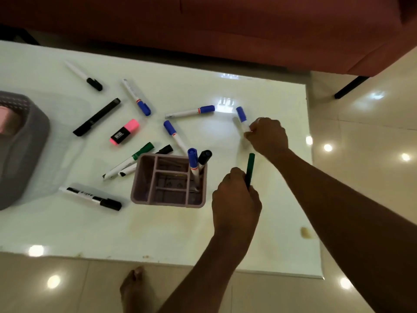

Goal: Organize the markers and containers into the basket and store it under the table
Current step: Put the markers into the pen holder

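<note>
My left hand [235, 195] is closed around a green marker [250, 168] that sticks up, just right of the mauve compartment holder [144, 177]. That holder has a blue-capped marker [193, 162] and a black-capped marker [204, 158] standing in its back right corner. Farther right, my right hand [268, 136] pinches the white barrel of a blue-capped marker [241, 115] lying on the table. Several more markers lie loose on the white table [158, 233], among them a pink highlighter [124, 132] and a long black pen [97, 117]. The grey basket [24, 154] sits at the left edge.
A red sofa [248, 30] runs behind the table, one black leg [350, 86] on the glossy tiled floor at right. A bare foot [135, 288] shows below the table's front edge. Something pink [6, 119] lies inside the basket.
</note>
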